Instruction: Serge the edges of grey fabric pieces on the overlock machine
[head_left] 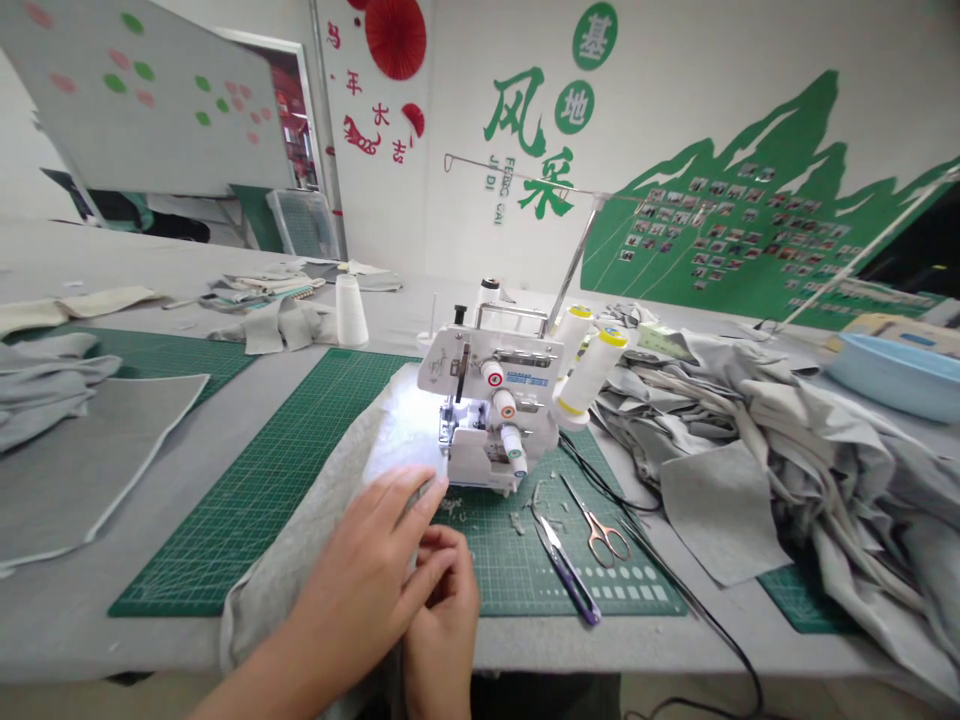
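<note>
Left grip (367, 550) flat on cloth (307, 540) beside machine (491, 400), fingers stretched out, probably keeping things smooth lol. Right grip (446, 595) curled by left thumb, can't tell if pinching. Scissors (592, 522) nearby, handy.

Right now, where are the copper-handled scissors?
In the head view, the scissors lie right of centre on the green mat, just right of the purple-handled snips.
</note>
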